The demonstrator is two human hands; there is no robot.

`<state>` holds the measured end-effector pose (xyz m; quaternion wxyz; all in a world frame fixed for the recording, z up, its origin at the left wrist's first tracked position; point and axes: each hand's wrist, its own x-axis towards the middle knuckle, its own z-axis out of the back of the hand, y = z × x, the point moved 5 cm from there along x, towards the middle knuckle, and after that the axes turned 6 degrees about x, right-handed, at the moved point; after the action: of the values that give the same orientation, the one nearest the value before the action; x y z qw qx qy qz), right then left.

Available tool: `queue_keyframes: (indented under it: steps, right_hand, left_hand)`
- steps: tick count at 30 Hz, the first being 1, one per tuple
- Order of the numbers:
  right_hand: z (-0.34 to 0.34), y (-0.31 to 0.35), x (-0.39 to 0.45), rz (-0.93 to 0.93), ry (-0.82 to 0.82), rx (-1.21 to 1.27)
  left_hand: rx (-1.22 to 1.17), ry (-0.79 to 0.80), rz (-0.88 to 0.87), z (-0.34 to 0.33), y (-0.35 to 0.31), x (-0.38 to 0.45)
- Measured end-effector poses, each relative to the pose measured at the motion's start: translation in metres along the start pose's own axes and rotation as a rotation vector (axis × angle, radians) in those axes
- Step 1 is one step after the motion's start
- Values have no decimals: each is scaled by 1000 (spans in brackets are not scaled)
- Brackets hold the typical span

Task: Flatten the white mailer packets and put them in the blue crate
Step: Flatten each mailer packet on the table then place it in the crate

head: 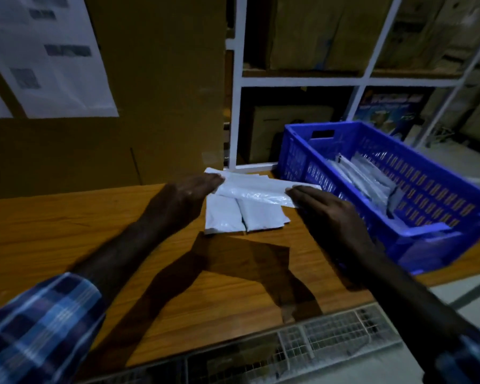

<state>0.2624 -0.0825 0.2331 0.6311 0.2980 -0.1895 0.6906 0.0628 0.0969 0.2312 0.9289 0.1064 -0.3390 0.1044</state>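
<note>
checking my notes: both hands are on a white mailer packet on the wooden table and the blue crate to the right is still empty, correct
Not quite. The head view shows the blue crate is not empty: several white packets already lie inside it. The rest holds: the left hand and right hand are both on a white mailer packet on the wooden table, with the crate to the right.

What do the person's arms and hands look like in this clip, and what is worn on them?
Both hands, left hand and right hand, are bare, without gloves. The forearms are uncovered; blue, white and dark checked shirt sleeves are pushed up toward the elbows.
</note>
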Motion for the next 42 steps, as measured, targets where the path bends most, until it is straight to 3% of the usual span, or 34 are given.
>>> queue_keyframes:
  steps: [4,12,23,32,42]
  right_hand:
    - [47,-33,9,71,-86,1]
    - [115,-89,10,105,-241,-98]
    - [170,-178,-26,-24,-303,-224]
    - [152,-282,-47,-297,-29,-228]
    - [106,-357,-40,-568,269,-201]
  left_hand:
    - [48,-61,-28,9,-22,60]
    - [38,-36,-41,8,-60,166]
    - [-70,-17,-86,-58,-112,289]
    - [-157,65,-27,-173,-127,377]
    - [-111,349,-80,-306,-128,443]
